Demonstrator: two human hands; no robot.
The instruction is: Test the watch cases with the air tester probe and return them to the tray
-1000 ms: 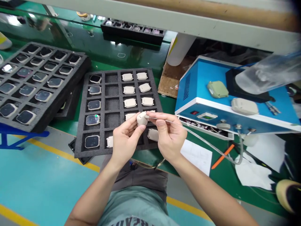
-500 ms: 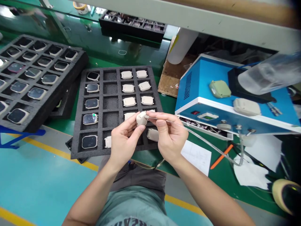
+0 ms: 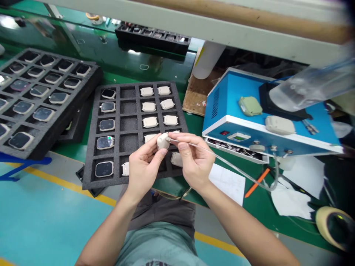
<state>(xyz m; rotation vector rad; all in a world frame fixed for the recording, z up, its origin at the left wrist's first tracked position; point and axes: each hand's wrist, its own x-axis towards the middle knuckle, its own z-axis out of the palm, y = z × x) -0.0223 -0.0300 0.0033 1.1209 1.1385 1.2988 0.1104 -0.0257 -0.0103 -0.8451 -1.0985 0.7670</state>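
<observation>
Between thumb and fingers, my left hand grips a beige watch case, tilted up over the foam tray. My right hand is closed on a clear thin tube, pinching it near its end. That end meets the side of the case; whether it sits inside an opening I cannot tell. From there the tube runs right to the front of a blue machine. Watches with dark screens fill the tray's left column, and beige watch cases lie in its right columns, partly hidden by my hands.
A second foam tray of watches is at the left. On the blue machine lie a green case and a beige case. White papers, an orange tool and a tape roll are at right. A shelf beam crosses above.
The whole view has shifted slightly, with things at right appearing further left. Both hands keep the same hold on the watch case and the tube.
</observation>
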